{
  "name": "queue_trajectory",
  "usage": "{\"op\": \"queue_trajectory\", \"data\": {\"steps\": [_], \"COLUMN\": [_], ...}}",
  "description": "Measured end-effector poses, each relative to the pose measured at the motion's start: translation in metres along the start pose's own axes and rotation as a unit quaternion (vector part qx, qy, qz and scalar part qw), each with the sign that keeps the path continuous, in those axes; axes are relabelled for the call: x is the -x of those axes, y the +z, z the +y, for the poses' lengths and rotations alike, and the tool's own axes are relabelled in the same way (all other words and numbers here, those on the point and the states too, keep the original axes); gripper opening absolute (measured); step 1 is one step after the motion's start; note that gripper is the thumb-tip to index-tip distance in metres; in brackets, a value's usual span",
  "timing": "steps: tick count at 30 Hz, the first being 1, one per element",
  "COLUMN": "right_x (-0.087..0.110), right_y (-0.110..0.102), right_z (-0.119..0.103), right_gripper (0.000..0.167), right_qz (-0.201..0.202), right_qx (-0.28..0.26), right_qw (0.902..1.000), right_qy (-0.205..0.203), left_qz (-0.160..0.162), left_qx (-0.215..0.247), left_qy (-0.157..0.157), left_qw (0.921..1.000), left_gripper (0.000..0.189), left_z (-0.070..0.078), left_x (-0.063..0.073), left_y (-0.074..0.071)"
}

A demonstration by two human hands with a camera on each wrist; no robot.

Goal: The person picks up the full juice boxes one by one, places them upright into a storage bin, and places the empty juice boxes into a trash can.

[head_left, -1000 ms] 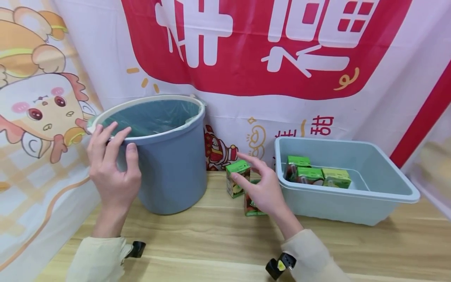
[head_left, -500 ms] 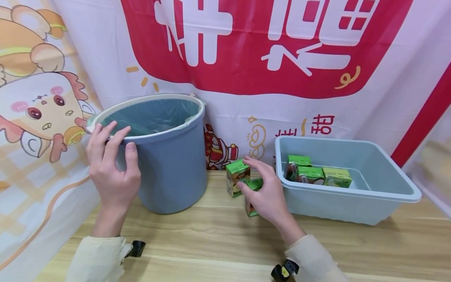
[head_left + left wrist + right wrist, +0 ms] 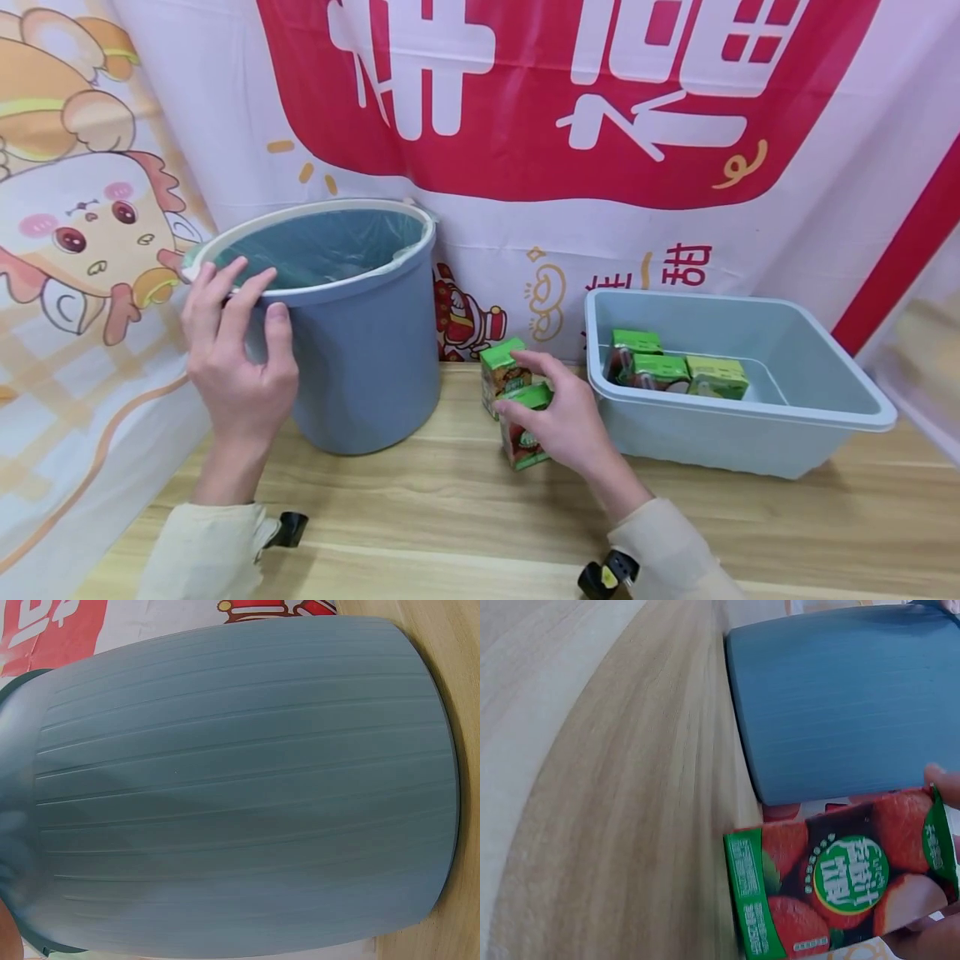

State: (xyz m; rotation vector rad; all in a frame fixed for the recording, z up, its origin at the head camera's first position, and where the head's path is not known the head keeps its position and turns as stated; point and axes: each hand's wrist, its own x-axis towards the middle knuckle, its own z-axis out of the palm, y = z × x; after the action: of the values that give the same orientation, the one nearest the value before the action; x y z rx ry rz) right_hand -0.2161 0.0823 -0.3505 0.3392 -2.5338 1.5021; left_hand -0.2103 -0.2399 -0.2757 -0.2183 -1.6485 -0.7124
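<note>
My right hand [image 3: 566, 412] holds a small juice box [image 3: 521, 433] with a green top between thumb and fingers. In the right wrist view the box [image 3: 840, 877] shows red fruit pictures and a round green label, and it is tilted. Just behind it on the table stands a second green-topped juice box [image 3: 506, 367], partly hidden. My left hand [image 3: 243, 358] rests at the near left rim of a blue-grey bin [image 3: 367, 367], fingers extended over the edge and thumb apart. The bin wall [image 3: 240, 787] fills most of the left wrist view.
A pale blue plastic tub [image 3: 720, 433] stands to the right on the wooden table [image 3: 420, 517], with several juice boxes [image 3: 660, 371] inside at its left end. A clear liner [image 3: 330, 246] lines the bin. Printed cloth [image 3: 487, 175] hangs behind.
My right thumb and fingers have closed on the front juice box. The box has shifted slightly left, covering more of the one behind. My left hand stays at the bin rim.
</note>
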Motion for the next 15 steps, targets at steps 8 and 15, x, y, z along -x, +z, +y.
{"op": "queue_trajectory", "data": {"steps": [8, 15], "right_x": [-0.0017, -0.0023], "right_y": [-0.0005, -0.0017], "right_z": [0.0026, 0.0039], "right_gripper": [0.061, 0.053], "right_qz": [-0.02, -0.046], "right_qx": [0.012, 0.051], "right_qw": [0.9997, 0.9976], "right_qy": [0.008, 0.01], "left_qz": [0.003, -0.001], "left_qx": [0.002, -0.004], "left_qy": [0.001, -0.001], "left_qw": [1.0, 1.0], "left_gripper": [0.041, 0.042], "left_z": [0.0013, -0.001], "left_x": [-0.0003, 0.0], "left_y": [0.0007, 0.0006]}}
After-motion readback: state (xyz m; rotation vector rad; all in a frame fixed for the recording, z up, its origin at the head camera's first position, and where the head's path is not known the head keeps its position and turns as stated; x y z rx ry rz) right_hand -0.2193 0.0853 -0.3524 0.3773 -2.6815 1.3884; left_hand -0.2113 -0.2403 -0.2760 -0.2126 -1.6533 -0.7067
